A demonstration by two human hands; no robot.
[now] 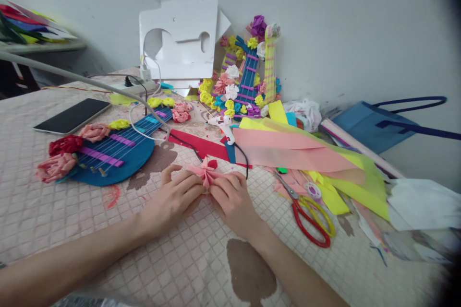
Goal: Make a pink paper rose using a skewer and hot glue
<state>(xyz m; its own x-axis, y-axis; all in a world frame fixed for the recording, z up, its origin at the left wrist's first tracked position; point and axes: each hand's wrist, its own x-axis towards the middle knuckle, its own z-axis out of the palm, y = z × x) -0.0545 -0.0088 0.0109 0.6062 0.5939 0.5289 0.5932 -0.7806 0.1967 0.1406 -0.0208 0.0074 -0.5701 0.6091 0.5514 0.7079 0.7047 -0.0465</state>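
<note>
A small pleated pink paper flower [206, 173] is held between both hands, low over the checked table cover. My left hand [180, 191] pinches its left side, and my right hand [230, 201] grips its right side. Fingertips hide the lower edge of the flower. Just behind it shows a small red piece [212, 164]. Beyond the hands stands a white glue gun [224, 127], its black cord curving down behind my right hand. To the left lies a blue guitar-shaped craft [126, 158] with purple bars, pale strings and paper roses.
Scissors [309, 220] with red and yellow handles lie right of my hands. Pink paper sheets [295, 151] and yellow ones spread behind them. A phone [74, 116] rests at the left. Finished flowered crafts [247, 74] lean against the wall. A pale lamp-like arm [90, 81] crosses the left side.
</note>
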